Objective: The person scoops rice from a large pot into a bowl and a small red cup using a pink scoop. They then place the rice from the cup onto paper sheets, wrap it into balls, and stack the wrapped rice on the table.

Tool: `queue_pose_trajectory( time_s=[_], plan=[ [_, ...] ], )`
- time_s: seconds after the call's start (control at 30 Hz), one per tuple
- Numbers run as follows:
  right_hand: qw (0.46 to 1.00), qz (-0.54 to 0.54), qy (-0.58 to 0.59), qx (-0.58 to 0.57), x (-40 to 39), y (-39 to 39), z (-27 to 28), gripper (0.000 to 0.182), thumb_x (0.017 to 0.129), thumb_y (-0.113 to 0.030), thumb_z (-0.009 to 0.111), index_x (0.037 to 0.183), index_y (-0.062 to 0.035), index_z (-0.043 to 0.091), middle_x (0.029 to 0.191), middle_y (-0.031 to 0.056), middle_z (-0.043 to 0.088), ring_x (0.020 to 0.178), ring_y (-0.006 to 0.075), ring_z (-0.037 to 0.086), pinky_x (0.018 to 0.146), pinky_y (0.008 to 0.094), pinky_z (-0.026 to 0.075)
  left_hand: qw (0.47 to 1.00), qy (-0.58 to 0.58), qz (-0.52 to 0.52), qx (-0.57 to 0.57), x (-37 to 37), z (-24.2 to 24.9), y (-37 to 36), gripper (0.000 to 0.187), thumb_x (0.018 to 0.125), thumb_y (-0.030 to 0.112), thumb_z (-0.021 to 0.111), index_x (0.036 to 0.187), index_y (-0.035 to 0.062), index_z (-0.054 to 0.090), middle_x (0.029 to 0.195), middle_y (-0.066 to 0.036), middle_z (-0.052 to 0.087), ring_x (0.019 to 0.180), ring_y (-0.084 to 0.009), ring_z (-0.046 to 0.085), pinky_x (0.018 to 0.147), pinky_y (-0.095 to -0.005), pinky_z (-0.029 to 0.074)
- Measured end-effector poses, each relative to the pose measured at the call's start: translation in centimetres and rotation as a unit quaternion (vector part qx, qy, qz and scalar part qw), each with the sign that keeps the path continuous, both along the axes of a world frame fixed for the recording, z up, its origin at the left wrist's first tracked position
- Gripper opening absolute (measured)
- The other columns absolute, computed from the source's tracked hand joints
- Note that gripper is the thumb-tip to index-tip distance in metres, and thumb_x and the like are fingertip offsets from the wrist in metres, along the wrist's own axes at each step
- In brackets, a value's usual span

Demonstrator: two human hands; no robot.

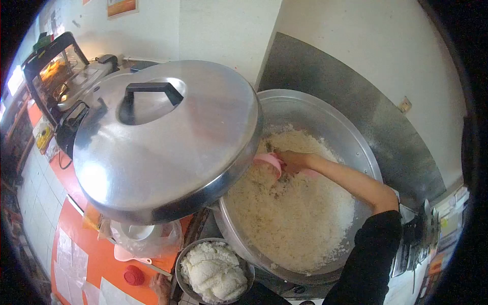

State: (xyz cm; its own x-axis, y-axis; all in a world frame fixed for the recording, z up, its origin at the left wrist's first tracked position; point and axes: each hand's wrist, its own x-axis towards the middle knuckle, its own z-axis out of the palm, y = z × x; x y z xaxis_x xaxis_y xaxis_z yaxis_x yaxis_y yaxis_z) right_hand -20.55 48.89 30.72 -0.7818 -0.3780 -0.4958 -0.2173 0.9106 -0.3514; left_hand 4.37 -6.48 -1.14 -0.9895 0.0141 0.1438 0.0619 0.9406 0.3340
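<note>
My right hand reaches deep into a large metal pot. Its fingers are closed on a pink plastic scoop with a curved rim, whose full shape the hand hides. Around the scoop lies a broad bed of cooked rice, with darker bits near the fingers. A smaller metal bowl heaped with white rice is at the pot's lower left. My left hand cannot be made out; whether it is beneath this bowl is hidden.
A big domed metal lid with a black handle covers the pot's left side. On the orange table are a pink paddle, a red cup-like item and a clear plastic bag. Behind the pot rises a metal wall panel.
</note>
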Motion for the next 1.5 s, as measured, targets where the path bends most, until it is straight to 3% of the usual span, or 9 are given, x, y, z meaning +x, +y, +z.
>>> queue_pose_trajectory(
  time_s=[0.1,0.2,0.3,0.8,0.9,1.0,1.1,1.4,1.5],
  plan=[
    [0.995,0.078,-0.005,0.054,-0.7,-0.7,-0.8,0.044,0.078,-0.013,0.057,0.118,-0.0042,0.039,0.071,0.0106,0.059,0.057,0.0197,0.057,0.047,0.0328,0.045,0.998,0.051,-0.017,0.022,-0.3,0.7,0.4,0.008,0.069,0.015,0.058,0.069,0.0066,0.058,0.061,-0.01,0.055,0.057,-0.033,0.055,0.049,-0.0435,0.04],
    [0.993,0.101,-0.015,0.051,-1.0,-2.2,-0.7,0.046,0.077,-0.015,0.058,0.117,-0.0047,0.039,0.071,0.0092,0.059,0.058,0.0196,0.055,0.048,0.0321,0.045,0.999,0.043,-0.012,0.023,0.0,0.1,0.2,0.006,0.064,0.009,0.058,0.065,0.0049,0.054,0.064,-0.01,0.053,0.06,-0.0303,0.054,0.05,-0.0407,0.041],
    [0.986,-0.011,-0.165,-0.006,0.2,-4.4,2.2,0.048,0.076,-0.015,0.058,0.119,-0.0055,0.039,0.071,0.0072,0.057,0.055,0.0191,0.051,0.048,0.0327,0.044,0.997,0.069,-0.018,0.014,-0.2,0.1,0.2,0.006,0.064,0.009,0.058,0.065,0.0051,0.054,0.062,-0.01,0.053,0.06,-0.0296,0.055,0.05,-0.0407,0.041],
    [0.939,0.019,-0.31,0.149,2.9,-4.1,1.0,0.055,0.078,-0.016,0.054,0.13,-0.0094,0.035,0.08,0.0095,0.055,0.065,0.017,0.052,0.051,0.0303,0.042,0.998,0.06,0.02,0.02,-0.2,0.9,0.6,0.007,0.067,0.014,0.06,0.069,0.0068,0.059,0.066,-0.009,0.056,0.063,-0.0282,0.057,0.056,-0.0408,0.043],
    [0.962,0.044,-0.262,0.06,6.9,-4.2,1.8,0.057,0.079,-0.016,0.053,0.132,-0.0098,0.033,0.075,0.0103,0.055,0.065,0.0199,0.056,0.051,0.0328,0.044,0.999,0.039,0.027,0.007,0.0,0.9,0.6,0.008,0.068,0.014,0.06,0.07,0.0069,0.059,0.068,-0.009,0.057,0.064,-0.0287,0.057,0.057,-0.041,0.044],
    [0.981,0.169,-0.079,0.053,8.4,-3.4,-0.4,0.059,0.08,-0.015,0.052,0.134,-0.0087,0.029,0.072,0.0121,0.056,0.062,0.0226,0.056,0.05,0.0356,0.044,0.996,0.076,0.032,0.027,0.0,0.8,0.9,0.007,0.067,0.013,0.06,0.07,0.0068,0.059,0.068,-0.009,0.057,0.065,-0.0293,0.057,0.056,-0.041,0.043],
    [0.963,0.046,-0.259,0.057,10.0,-5.3,4.0,0.052,0.081,-0.012,0.05,0.129,-0.0049,0.032,0.073,0.0133,0.055,0.059,0.0236,0.056,0.048,0.0353,0.043,0.998,0.048,0.029,0.016,0.0,0.8,0.7,0.007,0.067,0.012,0.06,0.071,0.007,0.059,0.068,-0.009,0.058,0.065,-0.0298,0.057,0.056,-0.0415,0.044],
    [0.89,-0.03,-0.454,0.02,12.7,-3.9,5.5,0.021,0.081,-0.01,0.051,0.1,-0.0064,0.043,0.06,-0.0039,0.037,0.047,0.0082,0.037,0.041,0.0241,0.031,0.997,0.056,0.032,0.035,-0.1,0.3,0.6,0.008,0.065,0.012,0.062,0.072,0.0082,0.06,0.068,-0.01,0.059,0.066,-0.0304,0.059,0.056,-0.0419,0.045],
    [0.836,-0.052,-0.546,0.029,12.4,-2.7,4.4,0.008,0.078,-0.008,0.052,0.079,-0.01,0.044,0.058,-0.006,0.035,0.045,0.0042,0.033,0.037,0.0207,0.025,0.995,0.094,0.021,0.026,0.0,0.8,1.0,0.009,0.066,0.012,0.062,0.074,0.0081,0.06,0.069,-0.01,0.06,0.066,-0.031,0.059,0.056,-0.0417,0.045]
  ],
)
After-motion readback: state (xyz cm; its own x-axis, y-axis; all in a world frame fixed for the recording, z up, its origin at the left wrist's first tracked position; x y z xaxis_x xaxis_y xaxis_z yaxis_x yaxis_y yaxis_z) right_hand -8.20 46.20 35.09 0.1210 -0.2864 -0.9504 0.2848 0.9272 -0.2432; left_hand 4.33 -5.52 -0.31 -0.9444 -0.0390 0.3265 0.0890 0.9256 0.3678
